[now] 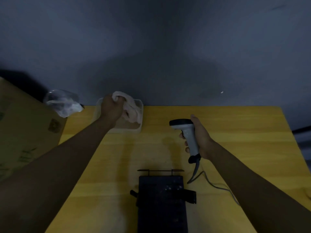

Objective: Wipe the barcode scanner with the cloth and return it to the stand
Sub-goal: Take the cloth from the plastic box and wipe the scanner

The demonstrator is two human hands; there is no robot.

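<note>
While gripped in both hands, as seen from head view:

Left hand: left hand (111, 109) closed in a fist on the crumpled pale pink cloth (130, 108), fingers wrapped around its upper end, arm stretched forward to the far edge of the table.

Cloth: bunched, hanging from the fist down into the shallow white rectangular plastic tray (117, 129); not clear if lower folds touch the tray bottom.

Right hand: right hand (201, 140) curled tight around the handle of the grey and black handheld barcode scanner (187, 132), thumb extended along the back of the head.

Scanner: lifted above the yellow wooden table (235, 132), dark head pointing left, handle slanting down toward the person; grey cable (213, 185) running from the handle base down onto the table, to the right.

Stand: black metal stand (161, 195) at the near edge of the table, between the two forearms, nothing resting on it; well apart from the scanner.

Left side: brown cardboard box (25, 125) beside the table, crumpled clear plastic bag (62, 103) on its far corner, near the tray.

Background: dark grey wall (151, 47) just behind the table.
</note>
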